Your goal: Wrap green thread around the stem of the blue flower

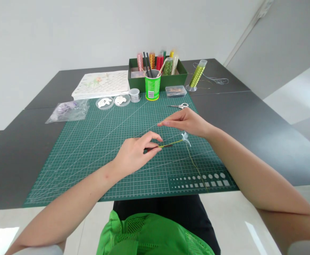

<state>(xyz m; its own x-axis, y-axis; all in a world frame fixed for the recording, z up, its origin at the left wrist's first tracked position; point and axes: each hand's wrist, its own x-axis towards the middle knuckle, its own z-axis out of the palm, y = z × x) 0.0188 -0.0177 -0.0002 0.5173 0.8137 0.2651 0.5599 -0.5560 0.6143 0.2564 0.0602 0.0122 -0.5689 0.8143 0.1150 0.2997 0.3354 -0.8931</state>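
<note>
Between the fingers of my left hand (139, 150) is a thin stem wrapped in yellow-green, together with a dark, slender tool. At the stem's right end sits a small pale blue flower (186, 139). A loose yellow-green thread (193, 162) trails from near the flower down over the cutting mat (91, 156) to its front edge. Above and to the right, my right hand (188, 121) has its thumb and forefinger pinched together; anything between the tips is too small to make out. It is apart from my left hand.
White-handled scissors (183, 106) lie behind my right hand. Farther back stand a green cup (152, 86), a thread box (157, 84), a clear case (175, 91), petal dishes (104, 103) and a green spool (197, 76). A plastic bag (68, 111) and white foam board (102, 84) are at left.
</note>
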